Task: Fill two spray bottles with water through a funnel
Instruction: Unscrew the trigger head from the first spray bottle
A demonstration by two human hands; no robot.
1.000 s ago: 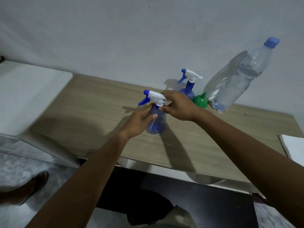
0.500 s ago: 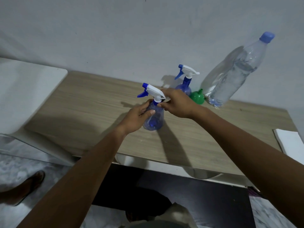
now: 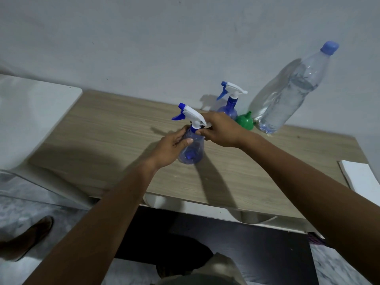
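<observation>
Our left hand (image 3: pixel 171 148) grips the clear blue spray bottle (image 3: pixel 192 150) on the woodgrain bench (image 3: pixel 102 130); our right hand (image 3: pixel 221 130) pinches its white collar, hiding the neck. Green funnel (image 3: pixel 244 121) half-hidden behind.

Two upright spray bottles (image 3: pixel 192 149), green funnel (image 3: pixel 244 121)

On the surface (image 3: pixel 102 140), my near spray bottle (image 3: pixel 192 150) stands; far right: second sprayer (image 3: pixel 231 109), funnel (image 3: pixel 244 121), water bottle (image 3: pixel 287 95).
</observation>
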